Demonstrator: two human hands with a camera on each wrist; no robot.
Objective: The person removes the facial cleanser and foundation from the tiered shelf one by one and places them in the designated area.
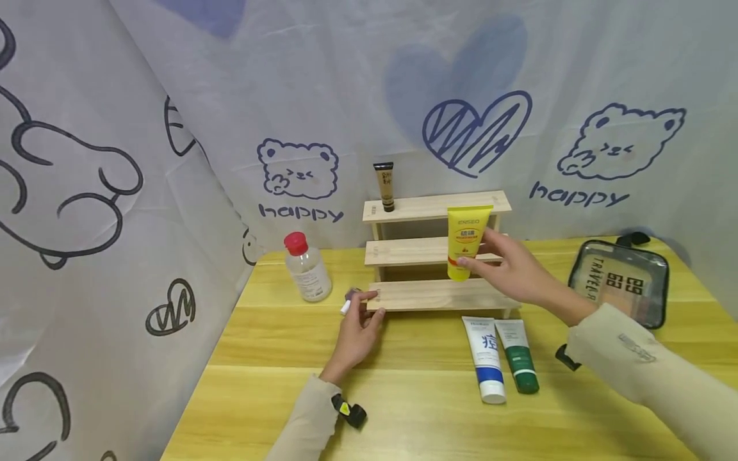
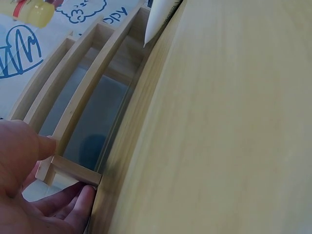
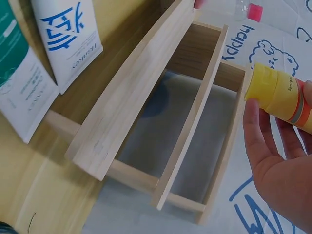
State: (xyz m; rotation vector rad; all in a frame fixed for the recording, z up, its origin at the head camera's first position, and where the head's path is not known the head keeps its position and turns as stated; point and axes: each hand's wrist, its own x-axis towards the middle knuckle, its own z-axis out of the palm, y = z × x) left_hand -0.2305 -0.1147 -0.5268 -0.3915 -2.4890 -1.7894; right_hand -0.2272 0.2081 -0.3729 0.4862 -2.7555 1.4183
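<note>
My right hand [image 1: 515,269] holds a yellow squeeze tube [image 1: 464,232] upright, its cap pointing down, in front of the three-step wooden display rack [image 1: 438,296]. The right wrist view shows the tube's yellow cap [image 3: 263,87] by the fingertips, away from the shelves. At the rack's left end my left hand [image 1: 357,333] grips the lowest step; in the left wrist view the thumb lies on the shelf and the fingers curl by the leg. A small gold tube with a black top [image 1: 385,187] stands at the left of the top step.
A white-and-blue tube [image 1: 485,358] and a white-and-green tube [image 1: 517,355] lie on the table before the rack. Left of it stands a clear bottle with a red cap [image 1: 308,269], near a small dark-and-white item [image 1: 347,302]. A clear travel pouch [image 1: 619,282] sits at the right.
</note>
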